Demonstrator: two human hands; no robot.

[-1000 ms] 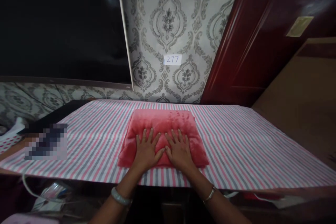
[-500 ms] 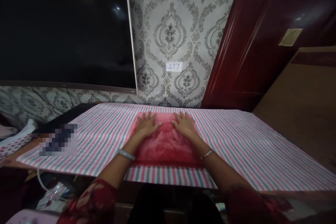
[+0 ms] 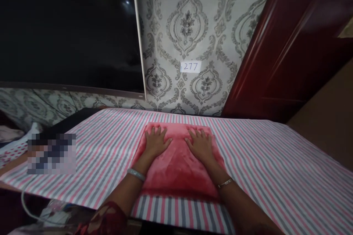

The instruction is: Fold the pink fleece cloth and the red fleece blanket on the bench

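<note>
Striped cloth (image 3: pixel 261 161) covers the table below patterned wallpaper (image 3: pixel 187 25). Your left hand (image 3: pixel 156 141) and right hand (image 3: pixel 201 145) lie flat, fingers spread, gripping nothing, on the far half of the folded red towel (image 3: pixel 176 169). It lies directly beneath both palms, reaching back toward you, neither hand nearer.

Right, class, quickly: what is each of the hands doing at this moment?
Left hand: open, flat on the folded red plush towel, holding nothing.
Right hand: open, flat on it too, holding nothing.

Red patterned sleeve (image 3: pixel 106 217); bangle (image 3: pixel 136 174) each wrist.
</note>
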